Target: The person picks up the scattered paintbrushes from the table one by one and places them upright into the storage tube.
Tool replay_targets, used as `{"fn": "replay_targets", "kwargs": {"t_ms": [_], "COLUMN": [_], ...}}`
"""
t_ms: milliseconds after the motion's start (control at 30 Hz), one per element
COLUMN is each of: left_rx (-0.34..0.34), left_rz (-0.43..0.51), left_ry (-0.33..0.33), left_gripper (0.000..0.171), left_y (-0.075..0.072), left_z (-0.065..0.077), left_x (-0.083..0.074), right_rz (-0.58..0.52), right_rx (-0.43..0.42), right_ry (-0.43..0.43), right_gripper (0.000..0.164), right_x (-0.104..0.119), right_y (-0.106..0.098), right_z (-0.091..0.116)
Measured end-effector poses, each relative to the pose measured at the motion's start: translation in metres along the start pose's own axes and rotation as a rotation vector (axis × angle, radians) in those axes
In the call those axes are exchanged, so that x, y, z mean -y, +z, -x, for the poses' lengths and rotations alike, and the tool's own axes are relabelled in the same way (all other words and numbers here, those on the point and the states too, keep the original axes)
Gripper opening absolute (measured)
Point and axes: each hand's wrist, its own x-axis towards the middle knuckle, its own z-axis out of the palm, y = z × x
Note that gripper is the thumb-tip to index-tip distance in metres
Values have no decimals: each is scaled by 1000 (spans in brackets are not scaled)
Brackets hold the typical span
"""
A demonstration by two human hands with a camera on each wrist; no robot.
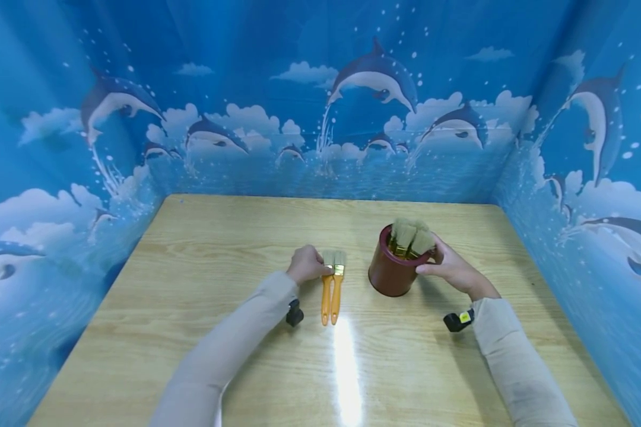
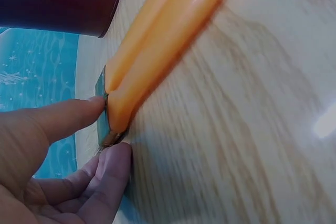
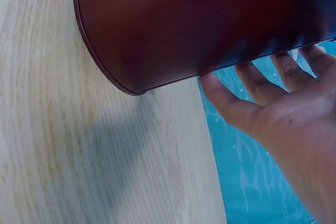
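Two paintbrushes with orange handles lie side by side on the table, bristles pointing away from me. My left hand pinches them at the metal ferrules; in the left wrist view the thumb lies across the ferrule and the fingertips sit at its edge, low by the table. To the right stands a dark red-brown round pot holding several paintbrushes bristles up. My right hand holds this pot from its right side, thumb near the rim, fingers spread along the wall.
The pale wooden table lies under everything. A blue dolphin-print curtain closes off its back and both sides. Small black cameras hang at the left wrist and the right wrist.
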Motion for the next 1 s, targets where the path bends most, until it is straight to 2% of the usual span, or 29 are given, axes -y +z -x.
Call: {"fn": "replay_targets", "kwargs": {"t_ms": [133, 233, 567, 800, 1000], "left_rx": [-20, -20, 29, 52, 55], "left_rz": [-40, -48, 112, 157, 182], "left_ry": [-19, -33, -77, -104, -103], "left_gripper": [20, 19, 15, 15, 15], "left_y": [-1, 0, -3, -16, -36], "left_z": [2, 2, 6, 5, 4], "left_x": [-6, -8, 1, 10, 5], "right_rz": [5, 10, 5, 20, 30], "right_rx": [-3, -6, -7, -10, -8], "right_ry": [3, 16, 32, 38, 42], "right_gripper": [86, 86, 87, 87, 87], "right_x": [0, -1, -1, 0, 0], "right_y": [-1, 0, 1, 0, -1], "right_z": [0, 1, 2, 2, 1]}}
